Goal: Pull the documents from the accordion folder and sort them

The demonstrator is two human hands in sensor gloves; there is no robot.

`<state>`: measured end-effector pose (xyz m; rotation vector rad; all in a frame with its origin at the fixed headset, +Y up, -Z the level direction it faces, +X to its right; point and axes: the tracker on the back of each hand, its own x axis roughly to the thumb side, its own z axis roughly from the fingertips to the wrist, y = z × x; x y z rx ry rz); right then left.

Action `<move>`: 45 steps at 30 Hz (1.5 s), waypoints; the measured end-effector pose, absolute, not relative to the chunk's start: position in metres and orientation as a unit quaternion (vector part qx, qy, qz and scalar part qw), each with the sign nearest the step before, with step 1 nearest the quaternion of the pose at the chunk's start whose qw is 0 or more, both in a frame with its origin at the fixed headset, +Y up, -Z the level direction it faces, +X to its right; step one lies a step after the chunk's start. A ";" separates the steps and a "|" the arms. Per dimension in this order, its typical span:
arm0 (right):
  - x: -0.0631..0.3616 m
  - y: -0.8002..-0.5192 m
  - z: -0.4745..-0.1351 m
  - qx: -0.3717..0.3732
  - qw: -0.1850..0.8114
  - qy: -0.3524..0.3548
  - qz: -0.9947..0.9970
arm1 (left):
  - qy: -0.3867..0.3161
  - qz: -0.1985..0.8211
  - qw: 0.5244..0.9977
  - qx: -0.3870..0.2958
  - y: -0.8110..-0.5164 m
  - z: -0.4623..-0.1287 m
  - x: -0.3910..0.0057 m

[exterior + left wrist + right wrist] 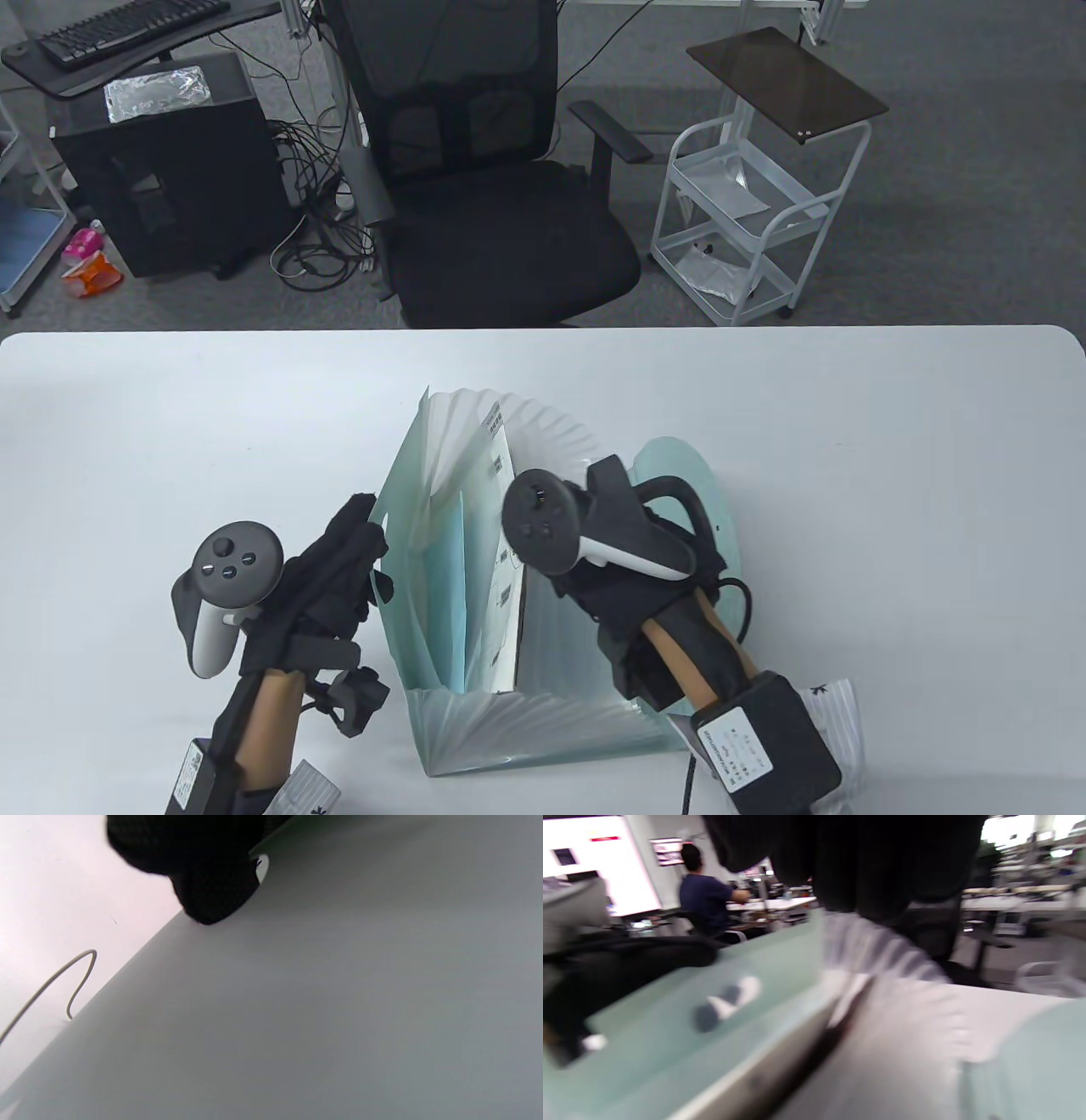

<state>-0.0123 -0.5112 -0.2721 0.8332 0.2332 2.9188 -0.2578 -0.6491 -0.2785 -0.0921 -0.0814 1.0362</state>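
A pale green accordion folder (pixel 543 722) stands open on the white table (pixel 848 475), its white pleats (pixel 543 420) fanned out. A white printed sheet (pixel 502 543) and a blue sheet (pixel 450 586) stand in its pockets. My left hand (pixel 361 543) holds the folder's left cover at its upper edge; in the left wrist view a gloved fingertip (pixel 212 887) presses on that grey panel (pixel 339 1005). My right hand (pixel 607 543) is over the folder's right side, its fingers hidden under the tracker. In the blurred right wrist view the fingers (pixel 865 866) hang above the pleats (pixel 882 950).
A black office chair (pixel 501 212) stands beyond the table's far edge, with a white trolley (pixel 747 221) to its right. The folder's rounded flap (pixel 679 475) lies behind my right hand. A thin cord (pixel 72 980) loops on the table beside the folder.
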 end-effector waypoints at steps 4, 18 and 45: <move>-0.049 -0.521 -0.275 0.318 0.067 0.107 0.940 | -0.040 0.496 0.866 -0.044 -0.649 -0.279 -0.258; -0.085 -0.577 -0.329 0.159 -0.022 0.196 0.967 | -0.038 0.480 0.875 -0.043 -0.649 -0.279 -0.260; -0.109 -0.606 -0.338 0.172 -0.104 0.210 0.957 | -0.042 0.484 0.873 -0.043 -0.650 -0.279 -0.261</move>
